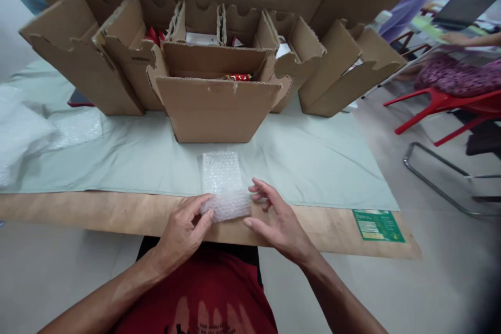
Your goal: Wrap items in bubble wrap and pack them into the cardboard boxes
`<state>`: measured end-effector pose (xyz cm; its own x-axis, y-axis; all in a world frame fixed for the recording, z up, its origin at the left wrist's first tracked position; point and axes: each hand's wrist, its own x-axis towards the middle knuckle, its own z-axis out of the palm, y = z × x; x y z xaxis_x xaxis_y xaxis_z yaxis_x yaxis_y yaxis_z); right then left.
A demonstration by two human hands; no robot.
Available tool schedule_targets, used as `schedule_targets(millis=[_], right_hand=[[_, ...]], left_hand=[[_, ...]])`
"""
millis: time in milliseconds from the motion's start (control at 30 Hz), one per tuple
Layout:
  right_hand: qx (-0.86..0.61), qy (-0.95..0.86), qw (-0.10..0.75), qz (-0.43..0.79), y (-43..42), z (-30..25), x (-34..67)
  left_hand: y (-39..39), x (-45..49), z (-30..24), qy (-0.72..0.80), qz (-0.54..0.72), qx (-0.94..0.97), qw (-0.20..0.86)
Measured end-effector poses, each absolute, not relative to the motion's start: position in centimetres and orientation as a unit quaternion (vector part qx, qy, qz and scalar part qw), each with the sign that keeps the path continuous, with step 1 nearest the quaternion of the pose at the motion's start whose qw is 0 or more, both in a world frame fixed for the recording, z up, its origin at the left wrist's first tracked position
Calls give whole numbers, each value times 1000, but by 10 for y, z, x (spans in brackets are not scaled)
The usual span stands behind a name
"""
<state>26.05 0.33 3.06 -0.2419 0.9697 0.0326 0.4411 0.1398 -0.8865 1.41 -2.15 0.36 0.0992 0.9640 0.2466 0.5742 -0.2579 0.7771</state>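
A strip of bubble wrap [222,172] lies on the cloth near the table's front edge, its near end folded over into a small bundle. Whether anything is inside the fold cannot be made out. My left hand [186,224] pinches the left end of that fold between thumb and fingers. Just off the right end, my right hand [276,216] has its thumb and fingers apart with nothing between them. Straight ahead stands an open cardboard box [219,109] with a red and yellow packet [239,78] inside.
A row of narrow open cardboard boxes [129,57] stands behind, several holding small items. More bubble wrap [27,135] is piled at the left. A green printed sheet [379,225] sits at the right front edge. Beyond are a red chair [446,107] and another person's arm [477,40].
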Motion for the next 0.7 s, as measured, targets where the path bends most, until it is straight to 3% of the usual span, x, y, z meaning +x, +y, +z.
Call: schedule_targets(millis=[167,333,500,633,700], right_hand=[[-509,-737,261,361,21,14,243],[-511,-800,241,204,19,8,231],[-436,-854,266,100,9,18,243],[-347,-912,187,114,7,22,250],[-329,-918,188,113,9,21,248]], left_hand=[[-17,17,3,552,370,721,195],[-15,18,2,565,300,767,50],[-16,18,-2,573,279,770,39],[-18,14,2,547,295,782,33],[-21,10,7,506,306,806,38]])
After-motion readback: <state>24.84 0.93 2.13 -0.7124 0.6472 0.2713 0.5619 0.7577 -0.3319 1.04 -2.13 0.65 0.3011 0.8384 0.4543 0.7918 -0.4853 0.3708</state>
